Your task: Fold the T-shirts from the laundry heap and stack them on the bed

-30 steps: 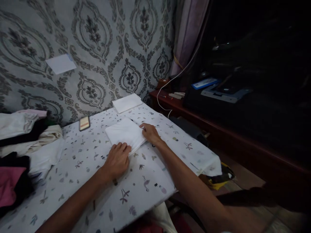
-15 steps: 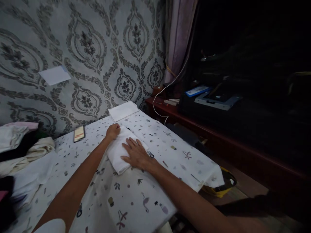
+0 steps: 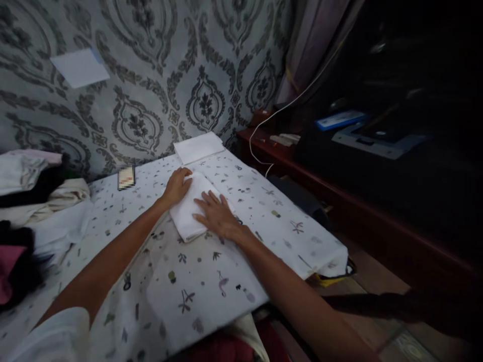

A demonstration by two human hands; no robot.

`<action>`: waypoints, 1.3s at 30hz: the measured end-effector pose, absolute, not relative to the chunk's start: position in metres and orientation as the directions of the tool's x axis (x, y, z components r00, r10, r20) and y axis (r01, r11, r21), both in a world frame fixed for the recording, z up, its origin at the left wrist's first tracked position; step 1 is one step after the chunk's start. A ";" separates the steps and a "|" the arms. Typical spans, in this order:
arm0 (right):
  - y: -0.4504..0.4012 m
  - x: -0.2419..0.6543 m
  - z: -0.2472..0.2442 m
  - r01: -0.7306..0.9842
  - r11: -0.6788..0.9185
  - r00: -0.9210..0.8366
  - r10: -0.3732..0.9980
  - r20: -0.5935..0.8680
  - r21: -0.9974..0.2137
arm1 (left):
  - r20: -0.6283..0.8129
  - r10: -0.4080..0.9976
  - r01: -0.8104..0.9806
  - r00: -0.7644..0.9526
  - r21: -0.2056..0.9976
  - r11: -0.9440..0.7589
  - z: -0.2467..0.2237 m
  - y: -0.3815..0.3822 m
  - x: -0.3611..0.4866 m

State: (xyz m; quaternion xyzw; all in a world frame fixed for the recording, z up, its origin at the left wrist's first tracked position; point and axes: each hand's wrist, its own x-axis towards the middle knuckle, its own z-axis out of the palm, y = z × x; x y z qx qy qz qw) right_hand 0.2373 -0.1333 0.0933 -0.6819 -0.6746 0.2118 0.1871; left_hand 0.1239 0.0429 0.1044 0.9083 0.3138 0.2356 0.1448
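Note:
A folded white cloth [image 3: 184,218] lies on a patterned white sheet [image 3: 158,281] spread over a flat surface. My right hand [image 3: 218,213] rests flat on the cloth's right side, fingers spread. At its far left edge is my left hand [image 3: 177,187], touching the cloth with fingers loosely bent and a gap between thumb and forefinger. Farther back, by the wall, lies a second folded white cloth [image 3: 199,148].
Loose clothes [image 3: 56,206] are heaped at the left. A phone-like object [image 3: 126,177], its face pixelated, lies near the wall. To the right runs a dark red wooden ledge [image 3: 320,186], with a white cable [image 3: 260,131] hanging across it.
The camera view has tilted down and shifted. My left hand's fingers have loosened from a curled grip at the cloth's edge. My right hand stays flat on the cloth.

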 end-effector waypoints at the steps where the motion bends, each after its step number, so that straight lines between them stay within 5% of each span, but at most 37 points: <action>1: -0.135 0.241 0.095 0.821 -0.003 -0.021 0.999 -0.036 -0.571 | 0.355 0.596 0.446 0.721 0.420 -0.790 0.109 0.027 0.111; 4: -0.141 0.251 0.097 0.764 0.052 -0.107 0.993 -0.047 -0.643 | 0.369 0.468 0.315 0.803 0.403 -0.859 0.115 -0.029 0.071; 7: -0.146 0.254 0.095 0.751 0.108 -0.191 0.980 -0.057 -0.651 | 0.322 0.401 0.324 0.858 0.265 -0.908 0.106 -0.076 0.043; 10: -0.150 0.254 0.090 0.771 0.125 -0.214 0.974 -0.069 -0.625 | 0.289 0.404 0.372 0.868 0.161 -0.914 0.091 -0.100 0.031; 14: -0.152 0.258 0.089 0.774 0.122 -0.224 0.970 -0.089 -0.621 | 0.204 0.405 0.377 0.891 0.162 -0.912 0.096 -0.103 0.027; 22: -0.087 0.248 0.094 0.843 0.117 -0.083 0.993 0.089 -0.525 | 0.336 0.561 0.484 0.757 0.288 -0.826 0.106 -0.045 0.064; 29: -0.028 0.238 0.085 0.919 -0.001 0.026 0.998 0.057 -0.395 | 0.154 0.656 0.625 0.739 0.209 -0.752 0.045 0.007 0.082; 39: -0.025 0.240 0.081 0.937 -0.106 0.114 0.993 0.003 -0.332 | -0.060 0.823 0.817 0.565 0.183 -0.547 0.062 0.086 0.076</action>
